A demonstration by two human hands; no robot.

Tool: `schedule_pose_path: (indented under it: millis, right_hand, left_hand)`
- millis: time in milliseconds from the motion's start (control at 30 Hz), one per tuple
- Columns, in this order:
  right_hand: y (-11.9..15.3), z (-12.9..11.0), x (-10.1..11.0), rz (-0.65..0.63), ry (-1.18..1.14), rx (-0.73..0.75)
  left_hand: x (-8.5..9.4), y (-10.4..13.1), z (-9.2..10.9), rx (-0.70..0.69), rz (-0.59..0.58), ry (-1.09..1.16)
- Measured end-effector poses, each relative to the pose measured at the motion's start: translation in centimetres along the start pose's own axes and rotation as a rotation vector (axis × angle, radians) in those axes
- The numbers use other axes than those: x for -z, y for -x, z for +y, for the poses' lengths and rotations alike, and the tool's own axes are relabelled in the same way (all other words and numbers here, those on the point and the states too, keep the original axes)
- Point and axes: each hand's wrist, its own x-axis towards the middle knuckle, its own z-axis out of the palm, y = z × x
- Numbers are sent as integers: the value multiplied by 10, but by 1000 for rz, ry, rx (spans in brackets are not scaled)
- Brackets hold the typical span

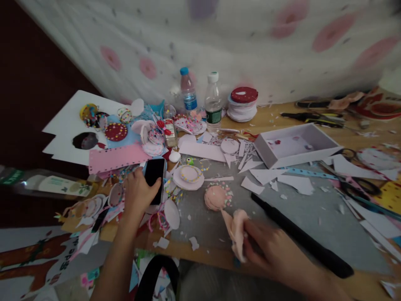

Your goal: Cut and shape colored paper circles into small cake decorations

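My left hand [139, 190] lies over a dark-screened phone [155, 177], its fingers around the phone's left side and thumb across the screen. Crumpled peach cloth [237, 232] is pinched in my right hand [266, 244], near the table's front edge. Just beyond the cloth sits a round peach piece [216, 196] with small pale bits around its right rim. Left of that piece is a white disc [188, 177] with a beaded ring on it.
A black rod [302, 236] lies right of my right hand. Behind stand two bottles [189, 94] [213, 102], a stack of discs [242, 106] and a white box [296, 146]. Scissors [354, 188] and paper scraps [294, 184] lie to the right.
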Motion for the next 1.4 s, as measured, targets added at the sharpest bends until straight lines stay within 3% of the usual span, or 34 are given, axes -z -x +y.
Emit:
schedule_pose_path:
  millis: [167,500,633,700,767,833,900,967,1067,1200,1400]
  right_hand:
    - [-3,-5,-8,3,46,-11]
    - [-9,-9,-15,40,155,41]
    - [-8,-6,-16,35,124,26]
    - [-4,-3,-15,34,72,16]
    - [2,-1,-15,43,18,8]
    - [7,-2,-13,47,-15,27]
    - [11,-7,-9,28,-36,81]
    - [12,-18,-4,-21,-69,147]
    - [9,-36,3,-96,-142,208]
    - [2,-48,4,-97,-189,233]
    - [-1,-41,-2,-68,-185,195]
  left_hand:
    - [-17,-17,3,-8,-71,-4]
    - [-25,-21,3,1,-56,88]
    - [-5,-12,-1,-29,-14,160]
    - [13,9,0,-51,59,253]
    - [29,43,5,-81,88,536]
    - [38,82,15,-55,-140,824]
    - [38,119,28,-65,-520,1060]
    - [32,146,42,-120,-809,1214]
    - [22,166,61,-191,-1037,1371]
    - [12,175,78,-195,-1116,1573]
    - [2,174,89,-230,-967,1632]
